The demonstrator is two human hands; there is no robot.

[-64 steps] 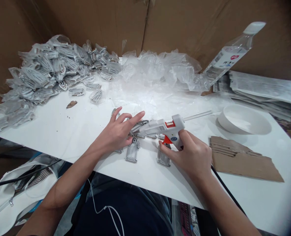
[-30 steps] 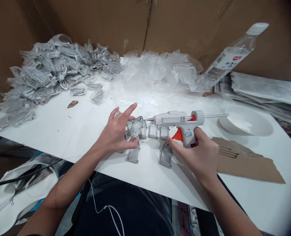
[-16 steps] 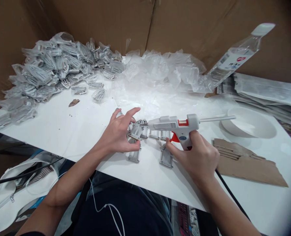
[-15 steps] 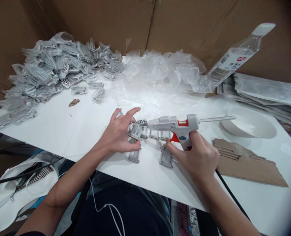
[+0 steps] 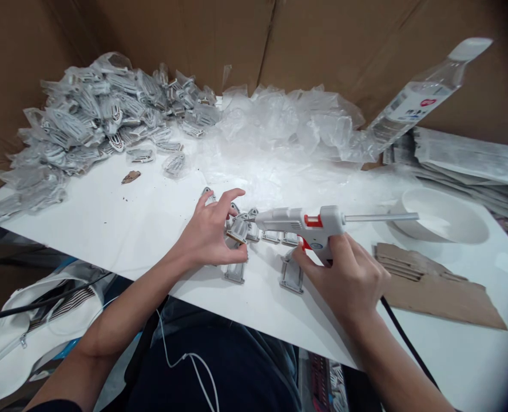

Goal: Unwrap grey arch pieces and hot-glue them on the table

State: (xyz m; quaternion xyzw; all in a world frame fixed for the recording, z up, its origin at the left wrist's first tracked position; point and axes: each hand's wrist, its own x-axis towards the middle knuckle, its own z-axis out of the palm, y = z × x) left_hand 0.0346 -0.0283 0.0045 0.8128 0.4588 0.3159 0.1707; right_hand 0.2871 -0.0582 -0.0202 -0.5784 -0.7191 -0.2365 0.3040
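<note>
My right hand point(image 5: 350, 274) is wrapped round the handle of a white hot glue gun point(image 5: 286, 222) with a red trigger and a glue stick point(image 5: 383, 217) jutting from its back. The gun's nozzle points left and meets, or nearly meets, a small grey plastic part point(image 5: 238, 230). My left hand point(image 5: 211, 232) grips that part between thumb and fingers, tilted just above the table. Several similar grey parts lie below and beside it, one grey part point(image 5: 292, 274) by my right thumb and another point(image 5: 235, 271) under my left thumb.
A heap of bagged grey parts point(image 5: 95, 114) fills the back left of the white table point(image 5: 151, 229). Crumpled clear plastic bags point(image 5: 288, 120) lie at the back. A tilted bottle point(image 5: 421, 103), a white bowl point(image 5: 447, 220) and torn cardboard point(image 5: 443, 294) stand to the right.
The glue gun's rear has dipped slightly, and my right hand has shifted a little to the right and down. My left hand stays almost still with the grey part.
</note>
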